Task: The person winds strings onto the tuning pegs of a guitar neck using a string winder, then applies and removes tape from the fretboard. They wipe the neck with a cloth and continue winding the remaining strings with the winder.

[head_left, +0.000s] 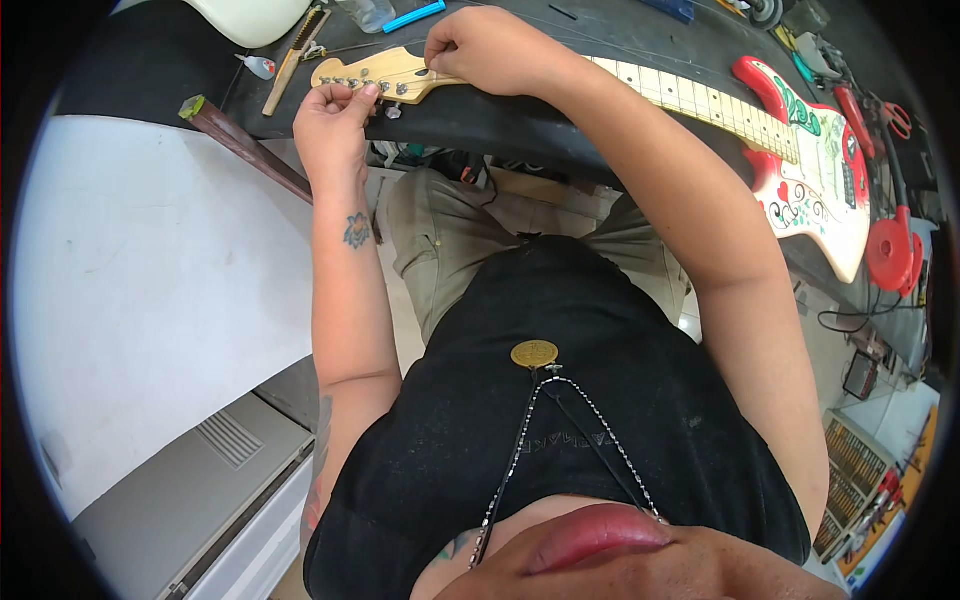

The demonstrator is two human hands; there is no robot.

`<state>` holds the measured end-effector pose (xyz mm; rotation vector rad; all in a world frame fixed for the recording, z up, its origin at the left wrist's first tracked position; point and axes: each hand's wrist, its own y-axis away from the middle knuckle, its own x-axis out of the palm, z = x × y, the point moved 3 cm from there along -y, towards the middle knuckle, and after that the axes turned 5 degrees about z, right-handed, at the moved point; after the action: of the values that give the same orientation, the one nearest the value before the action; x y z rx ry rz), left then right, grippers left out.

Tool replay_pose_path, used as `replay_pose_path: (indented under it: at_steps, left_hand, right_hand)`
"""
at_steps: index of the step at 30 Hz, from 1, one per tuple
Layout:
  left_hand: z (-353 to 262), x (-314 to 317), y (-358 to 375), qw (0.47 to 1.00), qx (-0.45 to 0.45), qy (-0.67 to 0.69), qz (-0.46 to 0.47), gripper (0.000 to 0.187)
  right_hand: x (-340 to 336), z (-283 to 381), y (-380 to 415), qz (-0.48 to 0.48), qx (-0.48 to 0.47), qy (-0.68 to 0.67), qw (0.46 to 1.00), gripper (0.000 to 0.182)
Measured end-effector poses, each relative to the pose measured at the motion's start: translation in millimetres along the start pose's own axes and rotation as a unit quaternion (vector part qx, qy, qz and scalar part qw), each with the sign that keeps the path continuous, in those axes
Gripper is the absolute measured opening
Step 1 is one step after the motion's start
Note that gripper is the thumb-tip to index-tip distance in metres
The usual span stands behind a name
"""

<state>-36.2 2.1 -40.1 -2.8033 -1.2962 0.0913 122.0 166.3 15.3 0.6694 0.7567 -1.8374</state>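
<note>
An electric guitar (815, 170) with a red and white painted body lies across the dark bench, its maple neck (690, 97) pointing left. At the pale wooden headstock (408, 72), my left hand (335, 115) is closed, thumb and fingers pinched at a tuning peg on the near edge; the peg itself is mostly covered. One free tuning peg (393, 112) shows just right of the thumb. My right hand (480, 50) is curled over the nut end of the neck, its fingertips pinched on a thin guitar string. Thin strings run along the neck.
A wooden-handled brush (297, 62), a small white bottle (260, 67) and a blue stick-like tool (414, 16) lie beyond the headstock. A brown wooden bar (245, 145) juts out at left. Red-handled tools and a red reel (893, 250) are by the guitar body.
</note>
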Motion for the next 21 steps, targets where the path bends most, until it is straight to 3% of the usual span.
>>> replay_pose_path:
  at_steps: [4, 6, 13, 15, 21]
  left_hand:
    - [0, 0, -2, 1.0, 0.012, -0.023, -0.004, 0.021]
    - [-2, -1, -3, 0.991, 0.036, -0.132, -0.007, 0.02]
    - [-12, 2, 0, 0.964, 0.085, -0.252, -0.008, 0.022]
    - [-18, 3, 1, 0.943, 0.137, -0.303, -0.02, 0.022]
    - [-40, 15, 9, 0.914, 0.127, -0.385, -0.016, 0.019]
  right_hand:
    - [-1, -1, -1, 0.005, 0.0, 0.004, 1.0, 0.022]
    - [0, -3, -2, 0.01, -0.002, 0.004, 1.0, 0.023]
    - [1, -3, -3, 0.011, -0.004, 0.011, 1.0, 0.023]
    - [2, -5, -3, 0.012, 0.004, 0.012, 1.0, 0.023]
    - [2, -8, -4, 0.024, 0.009, -0.006, 1.0, 0.023]
